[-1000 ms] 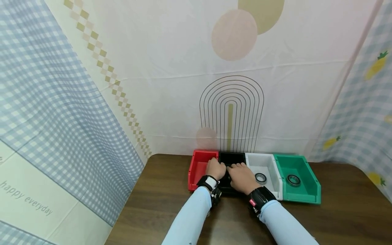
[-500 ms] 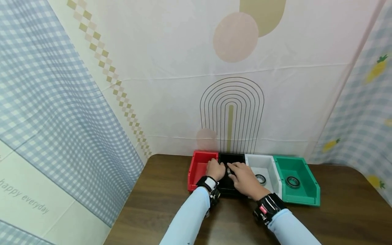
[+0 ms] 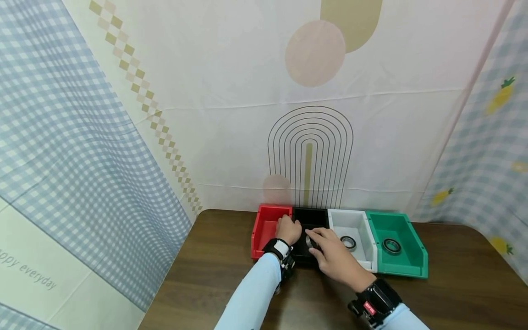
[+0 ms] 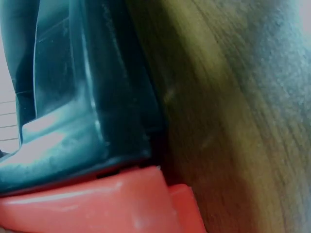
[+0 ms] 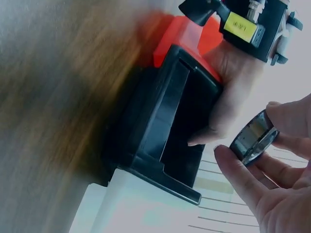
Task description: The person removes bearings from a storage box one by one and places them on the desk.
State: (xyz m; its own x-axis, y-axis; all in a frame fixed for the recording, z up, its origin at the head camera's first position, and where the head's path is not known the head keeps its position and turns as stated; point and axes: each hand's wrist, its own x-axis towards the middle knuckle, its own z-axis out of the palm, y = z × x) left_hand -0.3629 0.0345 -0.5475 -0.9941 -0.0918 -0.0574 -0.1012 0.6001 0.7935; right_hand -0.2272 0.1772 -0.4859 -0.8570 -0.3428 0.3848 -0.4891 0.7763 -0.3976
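My right hand (image 3: 340, 261) pinches a ring-shaped metal bearing (image 5: 252, 137) between thumb and fingers, with the bearing tilted on edge. In the head view it is over the black bin (image 3: 310, 215). My left hand (image 3: 288, 230) is at the border of the red bin (image 3: 264, 229) and the black bin. The right wrist view shows its fingers (image 5: 221, 124) reaching down over the black bin, with nothing seen in them. The left wrist view shows only bin walls and table, not the hand.
A white bin (image 3: 363, 224) and a green bin (image 3: 416, 247) continue the row to the right. One bearing (image 3: 348, 243) lies in the white bin, another bearing (image 3: 391, 246) in the green. The bins stand along the back of a brown wooden table (image 3: 214, 275), before a hanging cloth (image 3: 231, 137).
My right hand has drawn back towards me and slightly right, away from the left hand, and the bearing now shows in its fingers. The left hand has stayed nearly still.
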